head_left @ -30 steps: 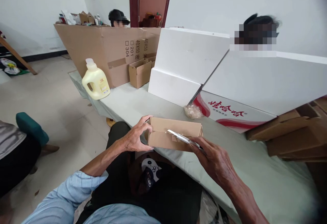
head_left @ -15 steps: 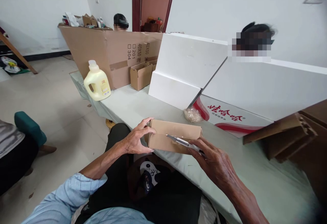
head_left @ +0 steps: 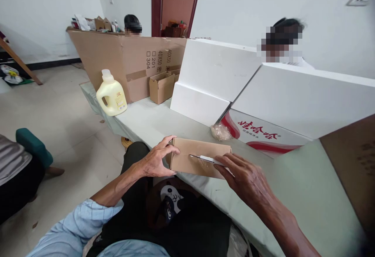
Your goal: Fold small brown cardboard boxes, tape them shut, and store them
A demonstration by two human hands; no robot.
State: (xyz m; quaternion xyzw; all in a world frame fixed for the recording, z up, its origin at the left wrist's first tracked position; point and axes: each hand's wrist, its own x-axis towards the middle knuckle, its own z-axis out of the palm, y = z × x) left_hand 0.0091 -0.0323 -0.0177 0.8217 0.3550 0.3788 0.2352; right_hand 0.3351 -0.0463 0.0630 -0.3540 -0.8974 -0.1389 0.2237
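A small brown cardboard box (head_left: 187,147) lies at the front edge of the table, long side across my view. My left hand (head_left: 158,157) grips its left end, thumb and fingers spread over the top and bottom edges. In my right hand (head_left: 241,171) is a utility knife (head_left: 209,159) with a pale handle, held over the box's right part. Its blade points left, the tip at or just above the middle of the box's upper face. Shiny clear tape seems to show beside the blade; the fingers cover the handle's rear.
A yellow detergent jug (head_left: 113,95) and an open small carton (head_left: 161,87) stand at the left. Behind are a large brown carton (head_left: 137,65), white boxes (head_left: 219,69) and crumpled clear tape (head_left: 221,131). Brown cardboard (head_left: 351,159) borders the right side. Two people sit beyond.
The knife has turned flatter over the box, and my right hand has shifted slightly. Folded brown cardboard at the right has left the table. Both people's heads moved a little left.
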